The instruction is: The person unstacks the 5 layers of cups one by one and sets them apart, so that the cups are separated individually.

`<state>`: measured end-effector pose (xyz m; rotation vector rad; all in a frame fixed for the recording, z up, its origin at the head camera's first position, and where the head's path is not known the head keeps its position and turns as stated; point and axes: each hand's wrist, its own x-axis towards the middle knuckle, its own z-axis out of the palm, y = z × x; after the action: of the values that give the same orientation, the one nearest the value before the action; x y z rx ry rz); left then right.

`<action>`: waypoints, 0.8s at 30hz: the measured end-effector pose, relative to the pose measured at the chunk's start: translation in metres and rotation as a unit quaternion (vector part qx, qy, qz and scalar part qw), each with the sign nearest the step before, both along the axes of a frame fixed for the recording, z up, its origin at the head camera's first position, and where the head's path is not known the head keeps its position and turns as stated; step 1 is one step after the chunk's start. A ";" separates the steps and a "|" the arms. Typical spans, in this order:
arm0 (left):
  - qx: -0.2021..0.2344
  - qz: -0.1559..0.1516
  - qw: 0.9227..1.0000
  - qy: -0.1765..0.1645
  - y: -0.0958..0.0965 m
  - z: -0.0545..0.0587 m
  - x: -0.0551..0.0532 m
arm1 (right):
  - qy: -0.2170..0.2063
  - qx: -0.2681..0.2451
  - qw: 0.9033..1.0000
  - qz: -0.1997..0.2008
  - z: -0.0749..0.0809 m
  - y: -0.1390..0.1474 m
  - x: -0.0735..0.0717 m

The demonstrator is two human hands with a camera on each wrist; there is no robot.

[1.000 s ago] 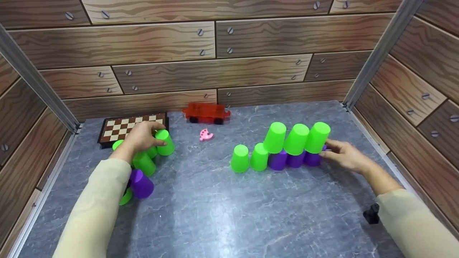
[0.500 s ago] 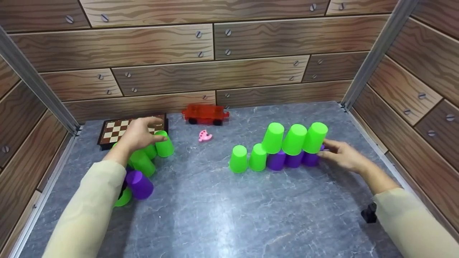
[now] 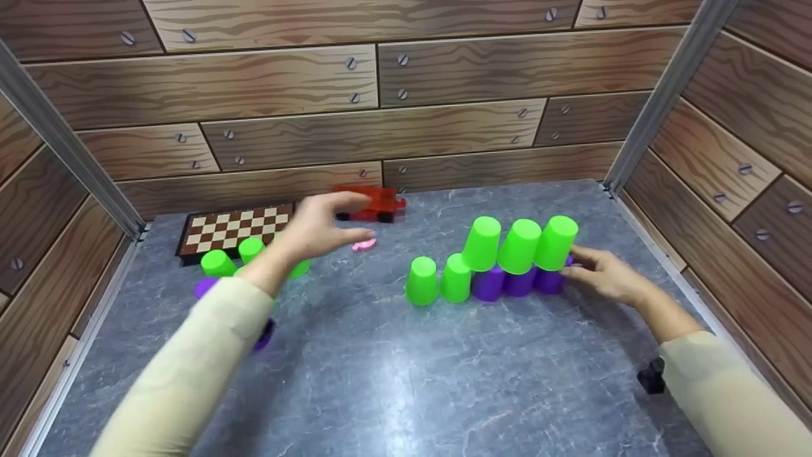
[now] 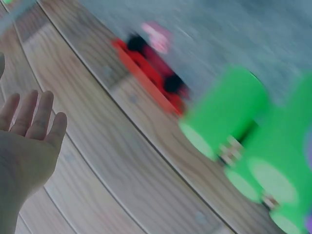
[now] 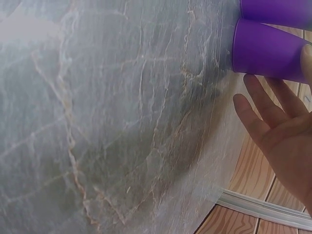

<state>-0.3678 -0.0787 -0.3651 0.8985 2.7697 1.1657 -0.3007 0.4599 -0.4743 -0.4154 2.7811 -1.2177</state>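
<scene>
My left hand (image 3: 327,225) is in the air in front of the red toy wagon (image 3: 384,203), thumb and fingers spread with nothing between them. Behind its forearm stand several upturned green cups (image 3: 217,263) and a partly hidden purple cup (image 3: 206,287). At the right, green cups (image 3: 520,246) stand on a row of purple cups (image 3: 488,284), with 2 more green cups (image 3: 423,281) on the table beside them. My right hand (image 3: 610,277) rests at the right end of that row. Its fairly straight fingers and thumb touch the end purple cup (image 5: 270,48).
A chessboard (image 3: 238,227) lies at the back left. A small pink toy (image 3: 364,245) sits on the grey tabletop (image 3: 380,362) in front of the wagon. Wood-patterned walls (image 3: 463,120) enclose the back and sides.
My left hand has moved right, away from the green cup it was beside, and passes in front of the wagon. The right hand stays at the purple row; the stacked cups stand as before.
</scene>
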 end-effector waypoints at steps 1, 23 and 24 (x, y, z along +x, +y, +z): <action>0.009 -0.010 1.000 0.002 0.011 0.000 0.000 | -0.001 -0.001 1.000 -0.001 0.000 0.000 0.000; 0.065 -0.067 0.995 -0.039 0.179 -0.038 0.008 | 0.001 0.005 1.000 -0.008 0.000 0.000 0.001; 0.066 -0.065 0.995 -0.042 0.181 -0.039 0.008 | 0.000 0.006 1.000 -0.009 0.000 0.000 0.001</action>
<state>-0.3599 0.1020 -0.4040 0.9988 2.5526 1.3435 -0.2997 0.4602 -0.4739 -0.3906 2.7962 -1.2052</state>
